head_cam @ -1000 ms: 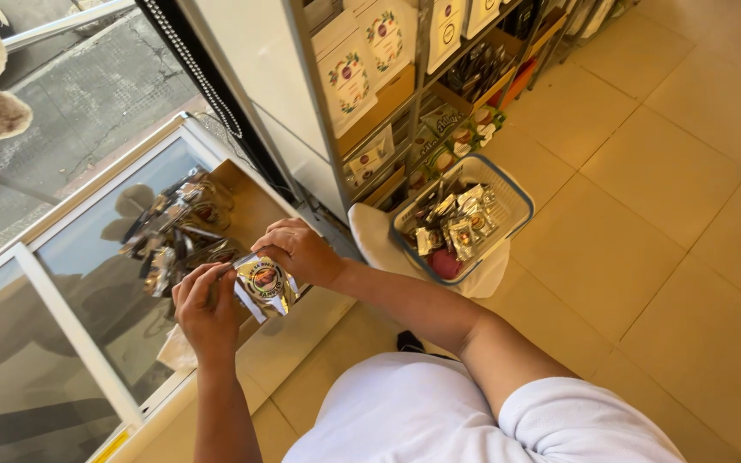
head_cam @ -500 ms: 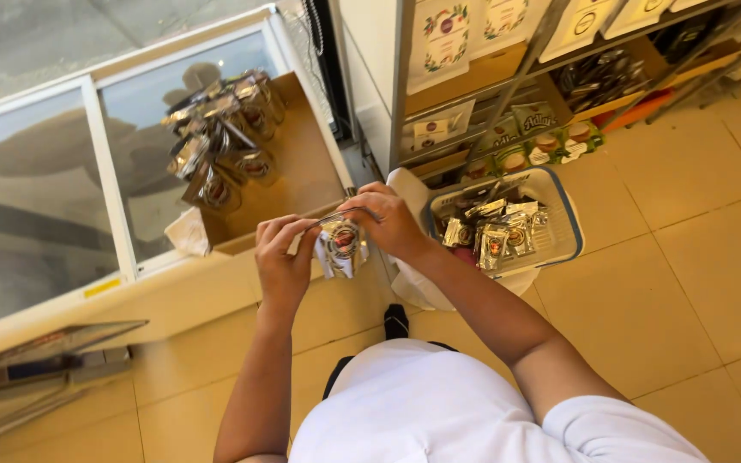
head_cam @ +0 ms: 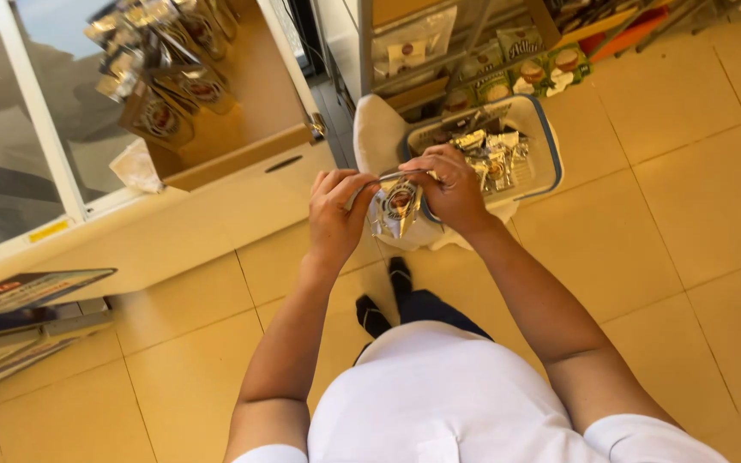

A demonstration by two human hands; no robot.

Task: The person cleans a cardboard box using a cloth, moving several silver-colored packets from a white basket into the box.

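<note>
A small silver foil packet (head_cam: 396,210) with a round brown emblem hangs between both my hands at chest height. My left hand (head_cam: 336,214) pinches its top left corner, and my right hand (head_cam: 449,190) grips the top right edge. Just beyond my right hand, on the floor, a white bin (head_cam: 549,146) with a blue rim holds several more silver packets. A brown cardboard box (head_cam: 242,111) at the upper left holds several darker packets standing on end.
A metal shelf rack (head_cam: 473,43) with packaged goods stands ahead, behind the bin. A glass door with a white frame (head_cam: 36,129) is on the left. Flat boards or frames (head_cam: 19,317) lie on the tiled floor at the far left. My dark shoes (head_cam: 383,300) show below.
The view has swung from the cardboard box toward the white bin. My hands carried the silver packet away from the box and now hold it by its top edge in front of the bin.
</note>
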